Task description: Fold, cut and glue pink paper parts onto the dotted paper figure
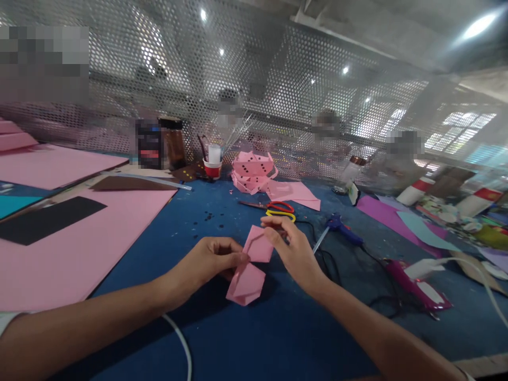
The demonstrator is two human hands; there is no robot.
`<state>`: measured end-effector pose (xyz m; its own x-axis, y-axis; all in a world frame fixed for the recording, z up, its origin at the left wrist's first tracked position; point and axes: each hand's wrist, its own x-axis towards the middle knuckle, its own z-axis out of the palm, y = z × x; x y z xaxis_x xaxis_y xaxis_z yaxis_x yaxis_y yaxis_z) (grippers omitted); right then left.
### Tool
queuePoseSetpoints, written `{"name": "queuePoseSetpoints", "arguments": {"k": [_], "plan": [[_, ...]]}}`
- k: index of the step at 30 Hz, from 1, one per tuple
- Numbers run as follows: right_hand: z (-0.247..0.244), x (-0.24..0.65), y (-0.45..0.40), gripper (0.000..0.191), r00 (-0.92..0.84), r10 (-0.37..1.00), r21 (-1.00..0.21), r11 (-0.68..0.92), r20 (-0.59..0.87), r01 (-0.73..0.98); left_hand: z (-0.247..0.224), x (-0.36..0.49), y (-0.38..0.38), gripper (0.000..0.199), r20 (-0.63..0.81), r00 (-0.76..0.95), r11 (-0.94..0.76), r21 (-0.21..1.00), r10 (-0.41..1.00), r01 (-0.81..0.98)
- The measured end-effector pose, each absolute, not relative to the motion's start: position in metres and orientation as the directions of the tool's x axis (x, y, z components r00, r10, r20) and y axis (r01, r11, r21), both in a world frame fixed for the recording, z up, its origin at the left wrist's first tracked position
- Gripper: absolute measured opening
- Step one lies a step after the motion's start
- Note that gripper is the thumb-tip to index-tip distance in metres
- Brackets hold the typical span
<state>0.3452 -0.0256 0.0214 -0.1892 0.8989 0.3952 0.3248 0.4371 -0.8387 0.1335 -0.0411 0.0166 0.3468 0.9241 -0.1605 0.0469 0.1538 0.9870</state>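
Perforated screen [178, 79] spans the far side; figures beyond it too blurred to make out. Blue table [222, 344] runs up to it, near edge mostly cut off.

Large pink sheet [130, 248] on the left of the table, its left side out of view. The left forearm passes in front of its near part.

Left hand [206, 259] and right hand [291, 254] over the near middle of the table. Left is closed in a pinch, thumb on top, gripping the folded pink paper; most of its other fingers hidden behind. Right is loosely curled, thumb and fingertips at the paper's far right corner; whether it grips or only touches, cannot tell.

Purple sheet [389, 217] at right, partly covered by a pale blue sheet [428, 233].

Black strip [51, 219] lies on the large pink sheet, left end cut off.

Folded pink paper [257, 248] between the hands, in two angular parts, one far, one near, edges turned up. The narrow middle sits under the left thumb; one piece or two joined, cannot tell.

Spotted pink paper [254, 169] stands near the screen, its back hidden.

Blue glue gun [343, 230] right of the right hand, its dark cord partly lost among other cables.

Scissors [281, 207], red and yellow handles, just beyond the right fingers; blades hard to trace.

Small black dots [210, 217] scattered left of the scissors, too small to count.
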Motion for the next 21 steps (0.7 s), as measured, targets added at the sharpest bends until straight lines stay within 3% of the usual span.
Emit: {"name": "queuePoseSetpoints", "arguments": {"k": [5,9,12,15,17,21], "plan": [[0.026,0.346,-0.040,0.015,-0.287,0.697,-0.583,0.712,0.658,0.392,0.014,0.126,-0.032,0.033,-0.161,0.251,0.191,0.977,0.955,-0.099],[0.026,0.343,-0.052,0.040,-0.458,0.590,-0.401,0.799,0.665,0.448,0.014,0.124,-0.029,0.027,-0.158,0.192,0.192,0.966,0.968,-0.173],[0.020,0.337,-0.054,0.054,-0.463,0.621,-0.367,0.767,0.633,0.526,0.017,0.125,-0.031,0.025,-0.169,0.140,0.195,0.960,0.976,-0.200],[0.011,0.331,-0.052,0.071,-0.330,0.690,-0.428,0.683,0.644,0.592,0.021,0.128,-0.033,0.027,-0.180,0.110,0.200,0.957,0.977,-0.210],[0.007,0.328,-0.050,0.084,-0.230,0.766,-0.542,0.601,0.600,0.587,0.024,0.129,-0.033,0.029,-0.176,0.094,0.192,0.957,0.980,-0.219],[0.003,0.325,-0.046,0.092,-0.202,0.937,-0.862,0.342,0.284,0.374,0.026,0.130,-0.035,0.031,-0.152,0.111,0.176,0.952,0.982,-0.250]]}}
